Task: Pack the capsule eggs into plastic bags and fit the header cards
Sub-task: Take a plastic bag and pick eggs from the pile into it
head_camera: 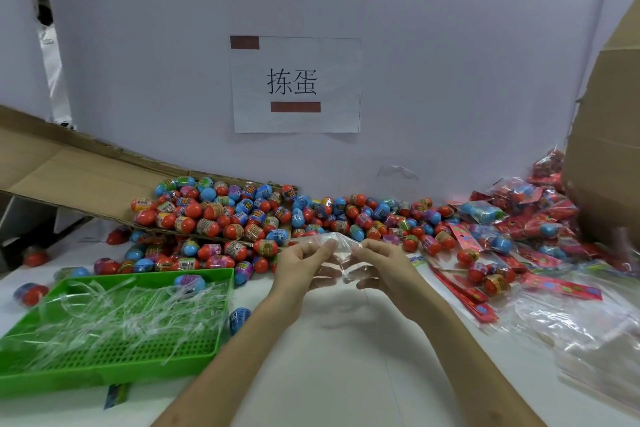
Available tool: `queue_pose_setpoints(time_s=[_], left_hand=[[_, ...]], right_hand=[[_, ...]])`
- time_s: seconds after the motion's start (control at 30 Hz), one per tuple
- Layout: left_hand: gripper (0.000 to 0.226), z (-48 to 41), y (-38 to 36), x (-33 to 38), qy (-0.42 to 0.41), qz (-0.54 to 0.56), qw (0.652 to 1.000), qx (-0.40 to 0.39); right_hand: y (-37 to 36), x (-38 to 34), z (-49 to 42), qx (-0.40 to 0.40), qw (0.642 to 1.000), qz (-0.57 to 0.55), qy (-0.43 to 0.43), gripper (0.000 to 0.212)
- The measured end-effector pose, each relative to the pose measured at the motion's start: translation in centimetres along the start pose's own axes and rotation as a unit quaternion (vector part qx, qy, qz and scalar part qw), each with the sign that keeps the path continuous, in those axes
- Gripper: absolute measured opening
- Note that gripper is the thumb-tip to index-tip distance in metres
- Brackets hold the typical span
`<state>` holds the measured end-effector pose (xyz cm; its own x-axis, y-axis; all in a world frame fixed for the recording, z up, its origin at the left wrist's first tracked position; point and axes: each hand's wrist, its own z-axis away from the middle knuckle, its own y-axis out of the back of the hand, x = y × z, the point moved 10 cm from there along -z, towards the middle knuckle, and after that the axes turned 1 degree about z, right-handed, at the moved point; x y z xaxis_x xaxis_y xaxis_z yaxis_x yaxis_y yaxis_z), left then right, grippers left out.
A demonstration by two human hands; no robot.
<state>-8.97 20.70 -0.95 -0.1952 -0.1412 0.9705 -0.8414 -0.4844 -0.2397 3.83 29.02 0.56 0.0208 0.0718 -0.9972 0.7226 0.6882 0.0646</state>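
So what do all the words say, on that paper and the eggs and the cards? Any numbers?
"拣蛋": on the white sign taped to the wall.
Two brown bars on the sign: no text shows on them.
Labels on the eggs: too small and blurred to read.
Print on the header cards: blurred, unreadable.
No numbers can be read.

logged left hand (301,265) and right hand (386,269), both bare, left forearm (252,347) and right forearm (446,340) uncovered from wrist to the lower frame edge, slim fingers, narrow wrists, fingertips slightly blurred, any sleeve beyond the frame, not to be told.
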Motion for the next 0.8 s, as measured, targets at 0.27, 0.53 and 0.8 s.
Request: queue_pose_setpoints(time_s=[0.27,0.53,0.8], left_hand=[[0.016,-0.5,0.0,-1.1,0.058,0.068,0.996,-0.016],[0.020,-0.8,1.5,-0.6,0.022,0.055,0.997,0.050],[0.019,-0.6,3.6,0.1,-0.012,0.074,0.987,0.143]], right_hand=[[1.2,-0.3,-0.3,0.076,0.996,0.028,0.025,0.031],[-0.4,-1.0,-0.5,0.005,0.993,0.088,0.081,0.106],[1.6,-2.4,-0.2,0.077,0.971,0.183,0.131,0.075]])
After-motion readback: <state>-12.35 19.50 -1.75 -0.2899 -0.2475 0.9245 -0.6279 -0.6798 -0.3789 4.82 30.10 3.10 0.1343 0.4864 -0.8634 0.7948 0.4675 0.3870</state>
